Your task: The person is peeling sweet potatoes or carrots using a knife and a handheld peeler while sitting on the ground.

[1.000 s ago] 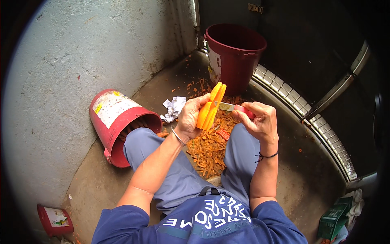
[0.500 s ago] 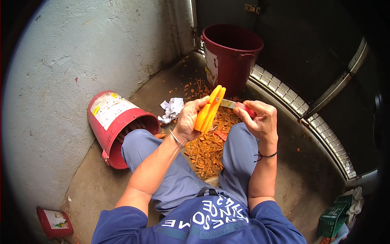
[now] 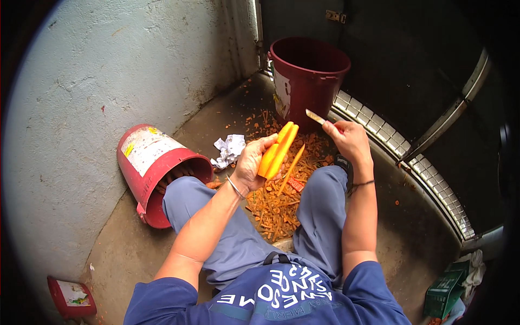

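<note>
My left hand (image 3: 252, 163) is closed around a peeled orange carrot (image 3: 278, 154), which has long flat cut faces and a groove down its length. The carrot points up and away from me. To its right, apart from it, my right hand (image 3: 352, 142) grips a small knife (image 3: 314, 116) with a red handle, its short blade angled up to the left. A thin carrot strip (image 3: 292, 170) shows just right of the carrot, above the scraps. Between my knees, a heap of carrot peelings and slivers (image 3: 272, 208) covers the floor.
A red bucket (image 3: 142, 181) lies tipped at the left, with carrots inside. An upright dark red bucket (image 3: 309, 89) stands beyond the scraps. Crumpled paper (image 3: 229, 149) lies near my left hand. A green crate (image 3: 443, 292) sits lower right, a small red container (image 3: 72, 297) lower left.
My right hand has drawn the knife off the carrot, up and to the right. A thin strip has come away from the carrot. My left hand has barely moved.
</note>
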The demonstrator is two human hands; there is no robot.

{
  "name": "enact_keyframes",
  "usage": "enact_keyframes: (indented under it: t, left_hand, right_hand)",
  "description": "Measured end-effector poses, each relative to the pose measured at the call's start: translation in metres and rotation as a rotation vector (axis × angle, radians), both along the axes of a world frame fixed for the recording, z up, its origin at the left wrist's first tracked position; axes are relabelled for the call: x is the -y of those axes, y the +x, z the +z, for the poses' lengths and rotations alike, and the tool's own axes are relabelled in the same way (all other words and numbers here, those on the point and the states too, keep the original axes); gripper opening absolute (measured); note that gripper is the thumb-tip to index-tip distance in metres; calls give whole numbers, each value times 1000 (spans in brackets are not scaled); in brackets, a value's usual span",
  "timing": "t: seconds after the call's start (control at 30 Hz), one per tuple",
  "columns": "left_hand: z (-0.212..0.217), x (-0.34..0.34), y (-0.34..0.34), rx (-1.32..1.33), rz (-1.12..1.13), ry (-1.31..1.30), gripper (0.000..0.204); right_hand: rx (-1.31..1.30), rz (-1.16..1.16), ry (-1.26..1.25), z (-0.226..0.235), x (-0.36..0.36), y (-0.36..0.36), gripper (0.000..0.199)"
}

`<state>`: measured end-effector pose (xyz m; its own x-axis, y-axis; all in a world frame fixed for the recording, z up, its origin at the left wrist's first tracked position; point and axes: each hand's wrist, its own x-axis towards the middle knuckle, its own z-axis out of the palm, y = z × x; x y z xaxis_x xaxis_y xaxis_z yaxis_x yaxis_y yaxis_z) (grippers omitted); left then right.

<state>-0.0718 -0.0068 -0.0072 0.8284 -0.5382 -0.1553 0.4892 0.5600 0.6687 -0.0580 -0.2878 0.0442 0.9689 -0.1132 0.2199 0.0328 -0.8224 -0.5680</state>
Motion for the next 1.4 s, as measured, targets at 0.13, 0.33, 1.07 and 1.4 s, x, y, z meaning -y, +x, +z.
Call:
enact_keyframes:
  t: [0.13,0.33,1.07,1.4]
  left_hand:
    - [-21,-11,21,-164,-30,-118,51]
    - [-43,-26,40,-233,32,-153,51]
    - [-58,12,79,-359,264,-248,41]
    - [-52,16,74,-323,276,-295,39]
  right_hand:
    - [7,7,64,8,10,54,62]
    - [195,275,304,-4,-13,87,49]
    - [316,885,-162,-43,-55,74,43]
    - [360,866,-149,-41,-55,70,41]
